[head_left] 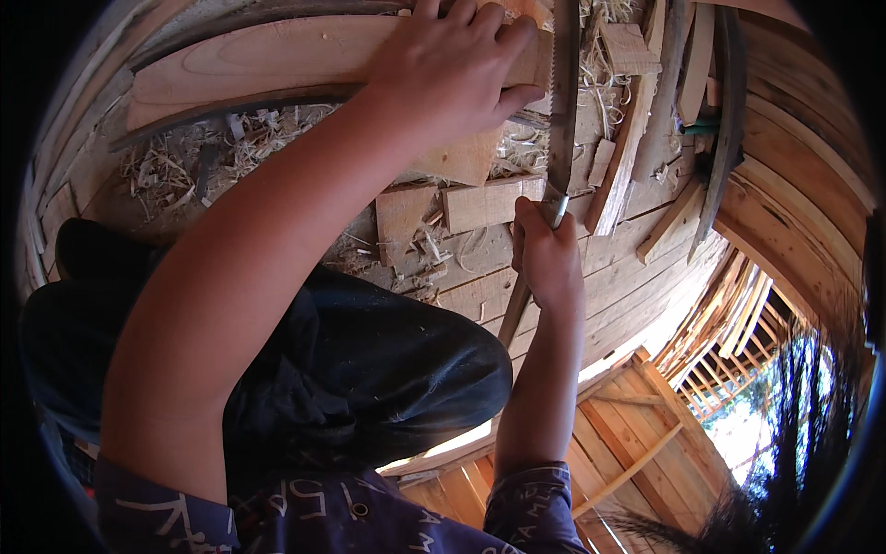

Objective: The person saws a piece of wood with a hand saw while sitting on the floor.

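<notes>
My right hand (551, 254) is closed around the handle of a saw. Its long toothed blade (564, 102) runs away from me to the top edge, teeth facing left, against the right end of a pale wooden board (268, 60). A narrow piece of wood (515, 314) shows below the right fist; whether it belongs to the saw I cannot tell. My left hand (452, 65) lies across the board near that end, fingers bent over it and thumb toward the blade. The far fingertips are partly cut off by the picture's edge.
Curly shavings (249, 138) and wood offcuts (494, 203) litter the plank floor (591, 268). Several narrow wooden strips (628, 152) lie right of the saw. My bent leg (388, 360) is close below the work. A curved plank wall (803, 203) rises at right.
</notes>
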{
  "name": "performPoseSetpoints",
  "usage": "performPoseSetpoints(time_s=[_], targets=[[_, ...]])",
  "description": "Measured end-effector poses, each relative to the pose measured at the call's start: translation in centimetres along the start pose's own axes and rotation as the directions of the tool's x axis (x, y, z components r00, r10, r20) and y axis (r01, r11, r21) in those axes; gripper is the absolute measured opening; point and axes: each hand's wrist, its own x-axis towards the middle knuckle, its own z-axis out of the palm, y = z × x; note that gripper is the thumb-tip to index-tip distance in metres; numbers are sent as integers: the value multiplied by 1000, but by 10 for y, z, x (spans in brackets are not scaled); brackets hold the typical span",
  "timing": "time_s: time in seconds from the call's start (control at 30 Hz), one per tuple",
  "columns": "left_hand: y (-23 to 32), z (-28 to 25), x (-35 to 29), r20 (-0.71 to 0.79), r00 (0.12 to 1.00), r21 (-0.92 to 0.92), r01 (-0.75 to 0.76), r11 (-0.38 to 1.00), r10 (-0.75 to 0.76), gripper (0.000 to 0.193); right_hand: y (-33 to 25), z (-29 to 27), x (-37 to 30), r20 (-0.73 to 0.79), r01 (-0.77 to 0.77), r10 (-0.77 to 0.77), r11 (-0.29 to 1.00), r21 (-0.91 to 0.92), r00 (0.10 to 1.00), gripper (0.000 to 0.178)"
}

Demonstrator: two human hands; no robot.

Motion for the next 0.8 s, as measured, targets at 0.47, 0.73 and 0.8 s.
performPoseSetpoints(time_s=[0.47,0.73,0.8], targets=[[-1,-7,0,53,999,16,-2,1000,1,68,29,6,-23,-29,-32,33,999,33,999,33],[0,-14,7,102,995,-73,19,997,-11,65,-24,7,29,15,59,-60,994,90,998,32],[-1,-13,7,90,996,-58,21,998,-15,65,-12,5,17,9,82,-82,996,41,997,32]])
